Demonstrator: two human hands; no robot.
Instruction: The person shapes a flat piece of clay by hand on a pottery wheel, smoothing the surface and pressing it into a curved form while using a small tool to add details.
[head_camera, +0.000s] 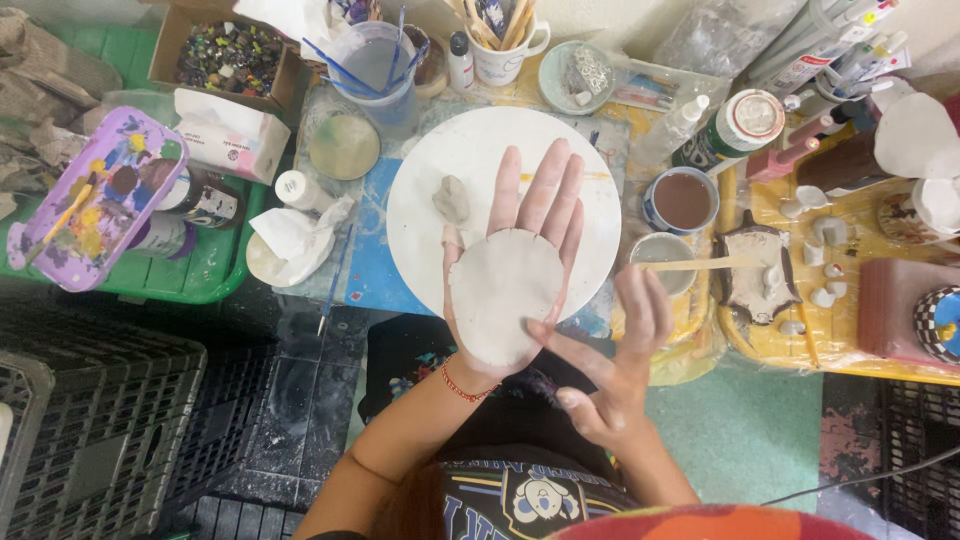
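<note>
Two bare hands over the round white board (420, 215) at the worktop's near edge: left hand (520, 250) flat, grip wide, cradling a thin clay disc (503, 297) for support; right hand (615, 375) loose, empty, fingertip touching its rim.

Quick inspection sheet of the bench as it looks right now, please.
Surface: round white board on a paint-stained table.
Job's things: flat clay disc lying on the left hand; small clay lump on the board.
Clutter: purple palette, brush cup, glue bottle, brown paint pot, tissue box.
Hands: left open, palm up; right hand fingertip touches the disc's edge.
Cables: black cable on the floor.
Surroundings: dark plastic crates.
</note>
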